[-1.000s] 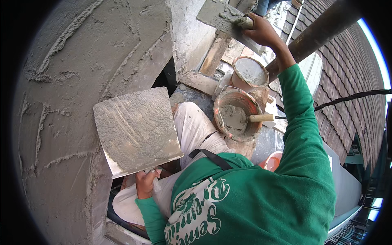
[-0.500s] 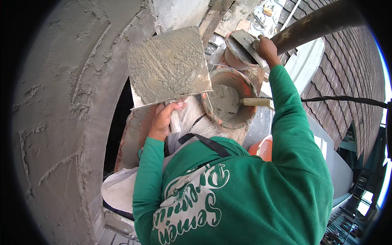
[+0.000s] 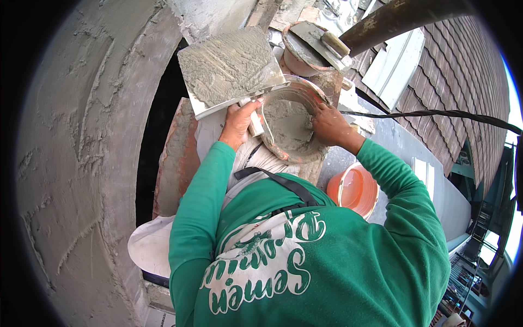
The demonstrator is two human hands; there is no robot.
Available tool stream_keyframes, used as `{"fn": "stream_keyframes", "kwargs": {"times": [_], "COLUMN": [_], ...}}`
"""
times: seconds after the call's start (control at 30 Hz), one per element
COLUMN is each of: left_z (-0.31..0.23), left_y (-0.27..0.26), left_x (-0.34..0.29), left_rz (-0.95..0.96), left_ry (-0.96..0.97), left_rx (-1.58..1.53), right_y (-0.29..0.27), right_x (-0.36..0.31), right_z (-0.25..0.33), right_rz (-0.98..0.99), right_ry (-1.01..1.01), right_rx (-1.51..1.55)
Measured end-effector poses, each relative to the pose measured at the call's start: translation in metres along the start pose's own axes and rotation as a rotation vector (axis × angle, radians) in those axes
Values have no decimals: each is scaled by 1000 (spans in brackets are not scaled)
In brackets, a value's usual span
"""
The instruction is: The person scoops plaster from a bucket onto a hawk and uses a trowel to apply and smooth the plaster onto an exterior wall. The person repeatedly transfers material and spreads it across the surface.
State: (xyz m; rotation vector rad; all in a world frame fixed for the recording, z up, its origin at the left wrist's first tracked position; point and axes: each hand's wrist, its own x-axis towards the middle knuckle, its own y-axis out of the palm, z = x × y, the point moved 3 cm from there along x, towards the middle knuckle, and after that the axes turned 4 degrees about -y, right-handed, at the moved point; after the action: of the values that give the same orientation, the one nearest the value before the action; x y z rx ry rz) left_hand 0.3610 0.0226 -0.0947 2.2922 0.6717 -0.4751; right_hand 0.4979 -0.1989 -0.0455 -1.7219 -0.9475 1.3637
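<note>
My left hand (image 3: 240, 121) is closed round the pale handle under a square mortar hawk (image 3: 202, 113). A rough layer of wet grey mortar (image 3: 229, 62) covers the board. At the near bucket (image 3: 294, 156), my right hand (image 3: 333, 126) is closed round the handle of a trowel (image 3: 298, 128), whose blade rests in the mortar inside; most of that handle is hidden by my fingers. Beyond it stands a second bucket (image 3: 297, 64), with a flat finishing trowel (image 3: 316, 41) lying across its top, its wooden handle uppermost.
A freshly plastered wall (image 3: 76, 163) rises on my left, with a dark gap beside it. An orange pail (image 3: 357, 191) stands by my right arm. A black twisted cable (image 3: 436, 113) and a thick pipe (image 3: 403, 24) cross at right, above roof tiles (image 3: 441, 82).
My right hand has let go of the flat finishing trowel on the far bucket and come down to grip the trowel in the near one. The hawk has shifted slightly, its handle nearer the bucket.
</note>
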Motion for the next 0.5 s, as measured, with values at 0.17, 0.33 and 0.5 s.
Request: {"fn": "stream_keyframes", "kwargs": {"times": [0.17, 0.33, 0.5], "left_z": [10, 12, 15], "left_y": [30, 57, 82], "left_x": [-11, -19, -33], "left_rz": [152, 110, 155], "left_ry": [-88, 154, 530], "left_rx": [-54, 333, 946], "right_y": [-16, -4, 23], "right_x": [-78, -137, -104], "right_z": [-18, 5, 17], "right_rz": [350, 355, 184], "right_ry": [330, 879, 1001], "right_rx": [819, 1979, 2075]}}
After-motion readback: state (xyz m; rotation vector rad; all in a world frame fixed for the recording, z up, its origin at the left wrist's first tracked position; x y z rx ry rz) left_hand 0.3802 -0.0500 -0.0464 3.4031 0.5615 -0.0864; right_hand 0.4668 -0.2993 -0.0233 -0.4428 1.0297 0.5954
